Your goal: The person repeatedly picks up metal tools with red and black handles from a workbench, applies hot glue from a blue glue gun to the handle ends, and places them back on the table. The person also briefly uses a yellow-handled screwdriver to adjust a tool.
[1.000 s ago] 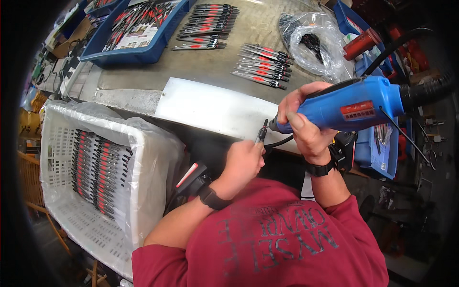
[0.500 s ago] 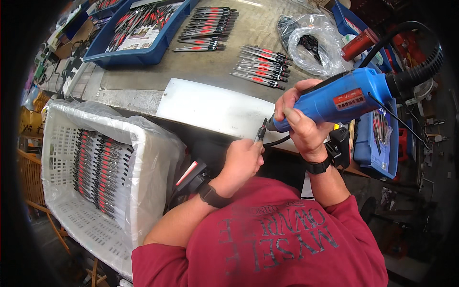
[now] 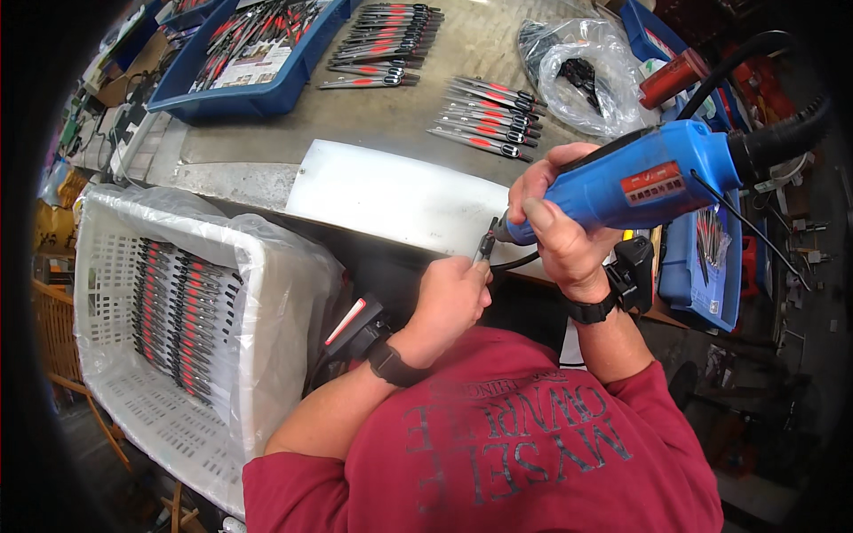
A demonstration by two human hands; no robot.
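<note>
My right hand is wrapped round the blue body of an electric screwdriver, with its nose pointing left. My left hand grips a slim pen-shaped tool whose black end sticks up out of the fist. That black end meets the screwdriver's nose; whether a bit engages it cannot be made out. Beneath the two hands is the bench's front edge, where a white board lies. Beyond the board is a small group of grey, red and black pen-shaped tools.
To the left stands a white plastic-lined basket with rows of similar tools. A blue tray of loose pieces sits at the back left, beside another stack. At the back right lie a clear plastic bag and a red cylinder.
The view has shifted slightly. Both hands keep their grips, with the pen-shaped tool still at the screwdriver's nose.
</note>
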